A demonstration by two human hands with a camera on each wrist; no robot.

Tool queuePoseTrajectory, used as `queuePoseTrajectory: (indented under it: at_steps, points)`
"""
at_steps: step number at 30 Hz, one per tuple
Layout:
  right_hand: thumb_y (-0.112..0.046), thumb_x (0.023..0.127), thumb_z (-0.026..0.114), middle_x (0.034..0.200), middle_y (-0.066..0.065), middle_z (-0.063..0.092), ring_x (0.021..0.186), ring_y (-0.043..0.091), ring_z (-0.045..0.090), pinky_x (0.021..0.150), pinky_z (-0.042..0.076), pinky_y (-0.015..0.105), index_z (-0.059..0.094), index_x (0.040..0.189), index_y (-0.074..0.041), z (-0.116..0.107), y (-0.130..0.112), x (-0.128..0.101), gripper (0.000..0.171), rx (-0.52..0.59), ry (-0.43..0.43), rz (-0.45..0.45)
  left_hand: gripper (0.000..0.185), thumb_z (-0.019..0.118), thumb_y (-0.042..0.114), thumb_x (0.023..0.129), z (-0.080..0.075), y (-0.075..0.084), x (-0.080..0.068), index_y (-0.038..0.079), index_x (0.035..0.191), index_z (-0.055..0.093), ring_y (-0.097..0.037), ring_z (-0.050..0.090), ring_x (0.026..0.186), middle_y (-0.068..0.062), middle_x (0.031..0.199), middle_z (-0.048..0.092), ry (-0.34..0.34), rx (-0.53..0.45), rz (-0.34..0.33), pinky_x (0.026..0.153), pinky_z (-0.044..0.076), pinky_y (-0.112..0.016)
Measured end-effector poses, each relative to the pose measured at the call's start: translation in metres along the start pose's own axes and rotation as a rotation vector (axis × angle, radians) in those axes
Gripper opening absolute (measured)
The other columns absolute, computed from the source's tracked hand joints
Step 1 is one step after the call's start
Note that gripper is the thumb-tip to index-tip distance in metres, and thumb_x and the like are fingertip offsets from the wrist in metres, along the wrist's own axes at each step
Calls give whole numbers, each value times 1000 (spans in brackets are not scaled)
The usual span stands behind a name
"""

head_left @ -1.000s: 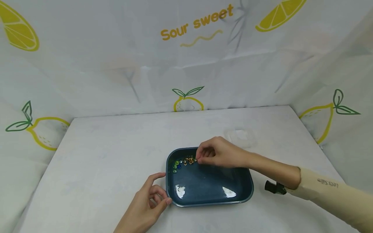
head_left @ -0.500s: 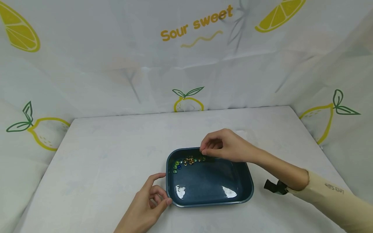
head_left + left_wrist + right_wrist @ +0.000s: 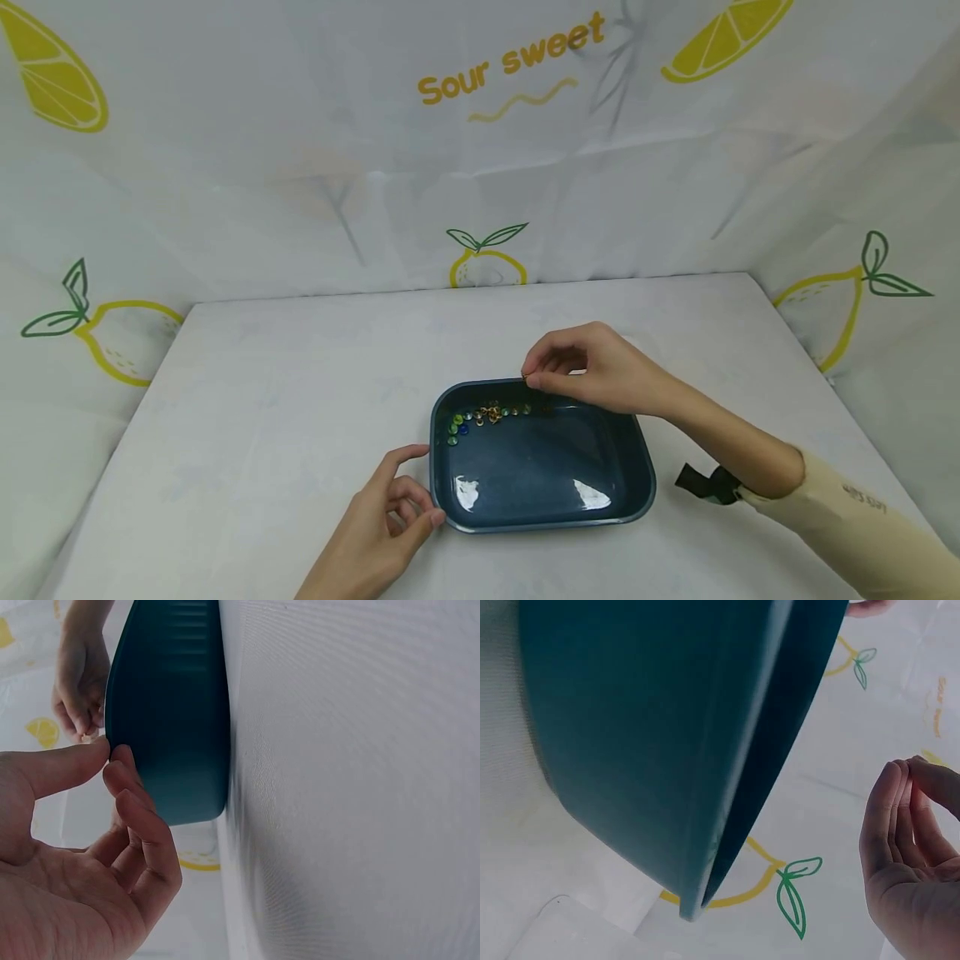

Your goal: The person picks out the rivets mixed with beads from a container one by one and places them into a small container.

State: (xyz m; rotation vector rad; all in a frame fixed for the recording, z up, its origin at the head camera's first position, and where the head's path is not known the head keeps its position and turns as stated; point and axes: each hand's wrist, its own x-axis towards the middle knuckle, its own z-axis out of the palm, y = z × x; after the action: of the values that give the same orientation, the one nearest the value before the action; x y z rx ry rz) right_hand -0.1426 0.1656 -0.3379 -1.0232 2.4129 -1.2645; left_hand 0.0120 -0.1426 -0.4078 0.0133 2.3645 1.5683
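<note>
A dark teal rectangular tray [image 3: 525, 492] stands on the white table. Along its back left part lie several small shiny beads: green beads [image 3: 453, 429], a blue bead [image 3: 463, 430] and a cluster of gold beads [image 3: 491, 413]. My right hand [image 3: 600, 371] is at the back rim, thumb and fingertips pinched together on a tiny gold bead [image 3: 525, 377], whose exact shape is too small to tell. In the right wrist view these fingertips hide it. My left hand [image 3: 382, 525] rests against the tray's left side, thumb and index finger touching near the rim, other fingers loosely bent.
A clear plastic box [image 3: 562, 930] lies on the table behind the tray, mostly hidden by my right hand in the head view. White cloth with lemon prints [image 3: 487, 268] hangs behind the table and at both sides. A black strap [image 3: 708, 483] hangs at the right forearm.
My right hand has lifted from the beads inside the tray and moved back and right to the rim, a gold bead at its fingertips. My left hand stays put.
</note>
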Motion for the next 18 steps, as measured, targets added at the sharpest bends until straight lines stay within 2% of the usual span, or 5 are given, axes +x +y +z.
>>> queuePoseTrajectory:
  at_steps: [18]
  points:
    - [-1, 96, 80, 101, -2, 80, 89, 10, 75, 87, 64, 23, 80, 108, -12, -19, 1, -13, 17, -19, 99, -44, 72, 85, 14, 94, 1, 2, 0, 19, 155, 47, -5, 60, 68, 4, 91, 73, 6, 11, -7, 61, 49, -20]
